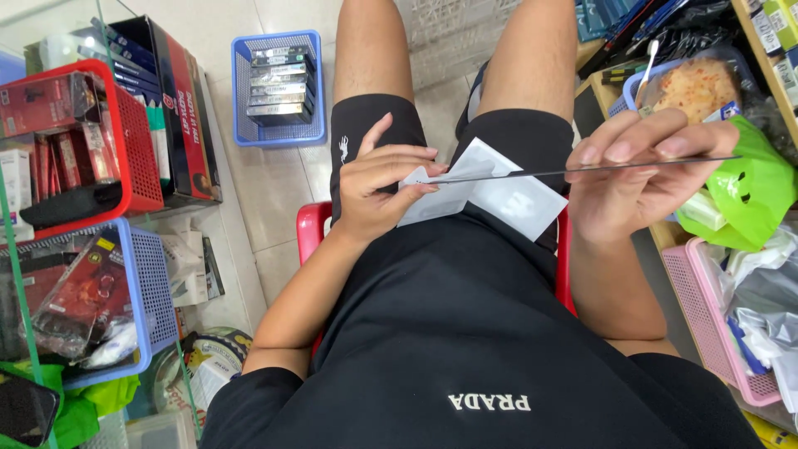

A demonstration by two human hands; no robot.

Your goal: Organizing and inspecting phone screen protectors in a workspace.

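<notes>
Pinching white paper packet [499, 195] w/ left hand [378, 187], right hand [640, 170] gripping thin flat sheet [582, 170]

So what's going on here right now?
A person sits on a red plastic stool among baskets of goods. The left hand holds a small white paper sheet over the lap, and the right hand holds a thin flat dark panel edge-on, level in front of them. Another white sheet lies on the black shorts. A blue mesh basket stands on the floor.
</notes>
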